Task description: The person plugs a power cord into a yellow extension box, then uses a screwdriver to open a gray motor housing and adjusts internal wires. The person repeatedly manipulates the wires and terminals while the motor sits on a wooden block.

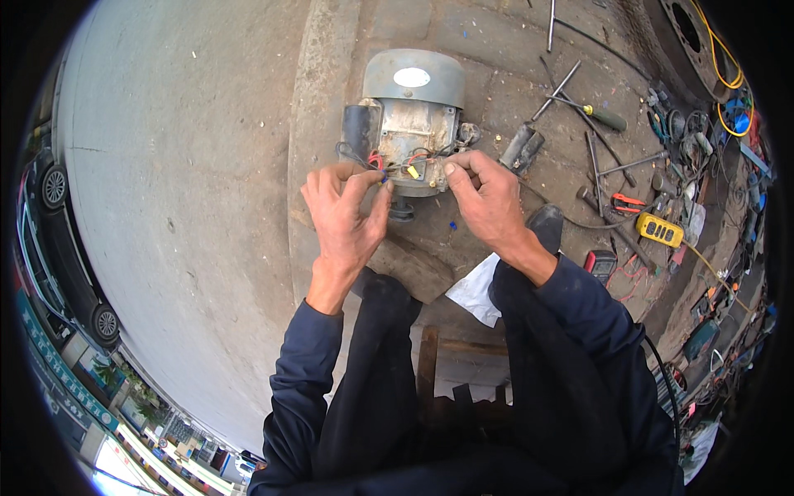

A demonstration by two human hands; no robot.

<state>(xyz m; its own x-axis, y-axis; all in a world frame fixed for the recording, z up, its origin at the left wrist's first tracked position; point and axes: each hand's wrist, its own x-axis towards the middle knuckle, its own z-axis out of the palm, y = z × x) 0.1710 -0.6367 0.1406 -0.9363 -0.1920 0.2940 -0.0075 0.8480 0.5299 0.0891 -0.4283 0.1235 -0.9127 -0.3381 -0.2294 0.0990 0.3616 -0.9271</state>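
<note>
Presently listing, by clock face from the picture's centre:

Motor: a grey electric motor (pixel 411 116) is lying on the stained concrete ground (pixel 488 99) at twelve o'clock, its open terminal side facing the person.

Wires: a cluster of red, blue and yellow-tipped wires (pixel 389 165) is hanging out of the motor's front, between the two hands.

Left hand: the left hand (pixel 343 215) is sitting at eleven o'clock, thumb and fingers pinching a blue-ended wire just below the motor.

Right hand: the right hand (pixel 488 198) is sitting at one o'clock, fingertips closing on a wire at the motor's lower right corner; which wire cannot be told.

Wooden board: a wooden board (pixel 413 269) is lying under the left wrist, near centre.

White sheet: a white sheet (pixel 475 289) is lying just beside the right forearm.

Screwdriver: a green-handled screwdriver (pixel 600 114) is lying at two o'clock, among loose metal rods.

Yellow meter: a yellow meter (pixel 659 229) is resting at three o'clock, near red-handled pliers (pixel 626 201).

Car: a dark car (pixel 50 240) is standing at nine o'clock, on the pale pavement.
</note>
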